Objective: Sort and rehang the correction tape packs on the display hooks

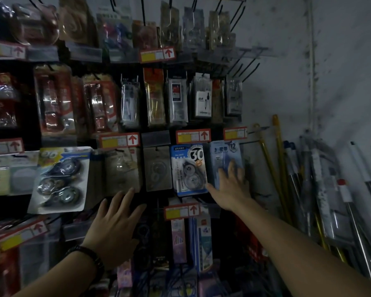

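While my right hand [230, 186] lies on the 12 pack [223, 153] with straight fingers close together, the 30 pack [189, 168] hangs at its 9 o'clock. My left hand [114, 224], fingers spread, holds nothing, at 8 o'clock from them.

Five correction tape packs hang side by side in one row under red-arrow price tags. At the left, a large yellow-and-blue three-roll blister pack [60, 179] tilts with its bottom swung leftward, and next come two dim, brownish single-roll packs [121, 168] [157, 168], the second on a black hook [156, 149]. Right of them hang a blue pack marked "30" [189, 169], hanging slightly askew, and just beside it a pale blue pack marked "12" [225, 156].
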### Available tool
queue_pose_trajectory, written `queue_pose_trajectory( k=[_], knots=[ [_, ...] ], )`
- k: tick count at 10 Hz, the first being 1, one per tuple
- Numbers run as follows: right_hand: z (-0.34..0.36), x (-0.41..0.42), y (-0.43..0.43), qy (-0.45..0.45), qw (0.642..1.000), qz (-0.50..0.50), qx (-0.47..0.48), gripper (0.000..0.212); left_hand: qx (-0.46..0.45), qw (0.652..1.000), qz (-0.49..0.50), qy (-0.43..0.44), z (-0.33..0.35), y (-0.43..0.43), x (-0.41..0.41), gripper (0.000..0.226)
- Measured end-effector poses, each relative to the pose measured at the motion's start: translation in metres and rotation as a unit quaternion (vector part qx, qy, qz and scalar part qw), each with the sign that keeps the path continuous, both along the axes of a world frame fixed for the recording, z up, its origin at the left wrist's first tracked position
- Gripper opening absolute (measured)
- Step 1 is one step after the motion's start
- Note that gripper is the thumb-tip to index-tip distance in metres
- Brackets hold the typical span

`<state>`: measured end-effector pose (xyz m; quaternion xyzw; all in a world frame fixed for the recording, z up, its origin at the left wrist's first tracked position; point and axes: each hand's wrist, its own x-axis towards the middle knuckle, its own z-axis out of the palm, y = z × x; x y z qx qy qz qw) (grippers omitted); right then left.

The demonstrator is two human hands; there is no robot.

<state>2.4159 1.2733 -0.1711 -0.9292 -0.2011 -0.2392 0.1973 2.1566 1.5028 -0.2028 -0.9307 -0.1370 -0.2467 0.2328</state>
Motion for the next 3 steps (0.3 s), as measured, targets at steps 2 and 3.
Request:
queue_pose_trajectory(
  k=[2, 3],
  knots=[
    [0.004, -0.009, -0.003, 0.017, 1.0, 0.003, -0.004, 0.084, -0.031, 0.999, 0.007, 0.014, -0.004, 0.008, -0.008, 0.086],
    [0.006, -0.03, -0.009, -0.025, 0.998, 0.031, -0.048, 0.072, -0.018, 1.0, 0.011, 0.01, -0.002, 0.008, -0.018, 0.079]
  ],
)
